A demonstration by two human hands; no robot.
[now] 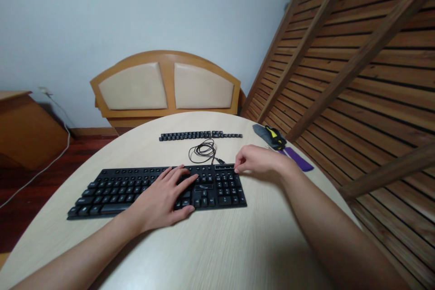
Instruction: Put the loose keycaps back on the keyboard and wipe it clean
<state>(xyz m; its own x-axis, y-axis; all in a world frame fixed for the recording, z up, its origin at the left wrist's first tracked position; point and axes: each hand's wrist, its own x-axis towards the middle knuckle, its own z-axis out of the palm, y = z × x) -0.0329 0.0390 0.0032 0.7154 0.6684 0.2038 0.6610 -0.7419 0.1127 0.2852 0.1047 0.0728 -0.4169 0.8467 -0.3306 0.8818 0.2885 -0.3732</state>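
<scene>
A black keyboard (117,184) lies flat on the round table. Across its right-middle part rests my left hand (166,195), palm down with the fingers spread over the keys and the thumb at the front edge. My right hand (253,159) is at the keyboard's top right corner, above the number pad. Its fingers are curled together; their tips touch or nearly touch the corner keys, and anything pinched between them is hidden. Behind the keyboard lies its coiled black cable (204,149). Farther back, loose black keycaps (200,135) stand lined up in rows.
At the table's (217,244) right edge lie a grey and black item with yellow (272,135) and a purple strip (299,159). A wooden headboard (166,81) stands behind the table, a slatted wooden frame (374,77) leans at right. A white cord (61,154) hangs at left.
</scene>
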